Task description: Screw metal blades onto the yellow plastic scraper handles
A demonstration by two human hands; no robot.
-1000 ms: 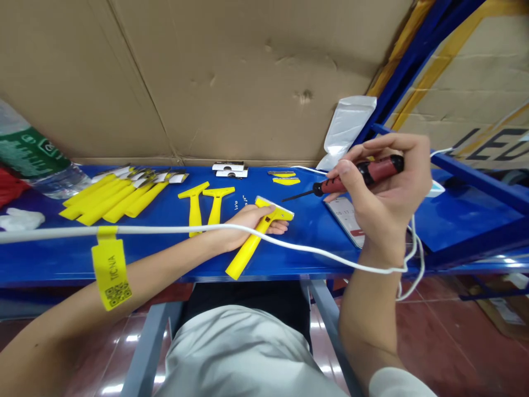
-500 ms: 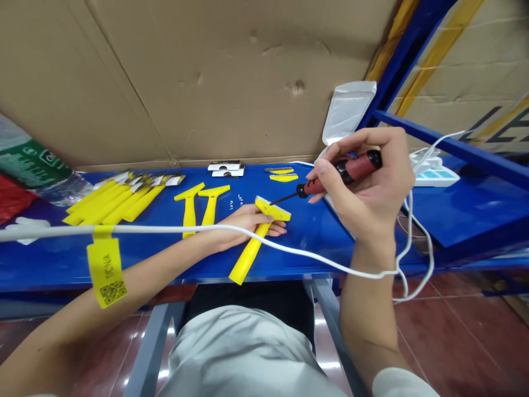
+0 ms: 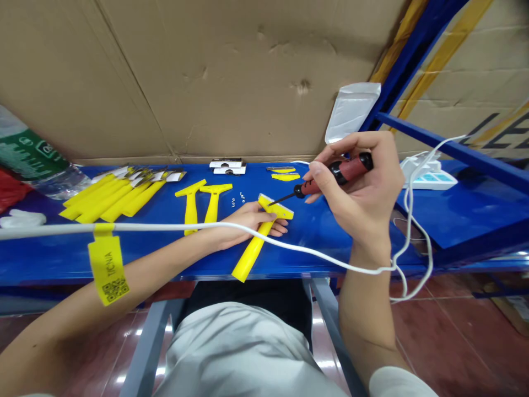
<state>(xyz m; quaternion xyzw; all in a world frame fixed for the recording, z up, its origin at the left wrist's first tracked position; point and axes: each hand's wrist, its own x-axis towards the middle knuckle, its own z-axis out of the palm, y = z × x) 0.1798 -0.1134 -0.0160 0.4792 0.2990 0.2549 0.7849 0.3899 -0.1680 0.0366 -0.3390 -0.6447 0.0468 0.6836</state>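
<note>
My left hand point(image 3: 242, 225) grips a yellow scraper point(image 3: 253, 251) just below its head, with the handle slanting down toward the table's front edge. In my right hand point(image 3: 363, 193) is a screwdriver point(image 3: 349, 170) with a dark red and black handle. Its thin shaft points down to the left, and the tip meets the scraper's head near the left end. Two yellow scraper handles point(image 3: 190, 207) lie just left of my left hand. Beyond the held scraper are small yellow blade-shaped pieces point(image 3: 286, 177).
Several yellow scrapers point(image 3: 111, 196) with blades lie at the left beside a plastic bottle point(image 3: 37, 154). Small white boxes point(image 3: 227, 166) sit near the cardboard wall point(image 3: 206, 82). A white cable point(image 3: 165, 227) with a yellow tag point(image 3: 108, 270) crosses before my arms. A power strip point(image 3: 433, 179) stands right.
My right hand and the screwdriver have shifted slightly left and turned a little. The screwdriver tip stays at the scraper's head. The whole view has moved slightly.
</note>
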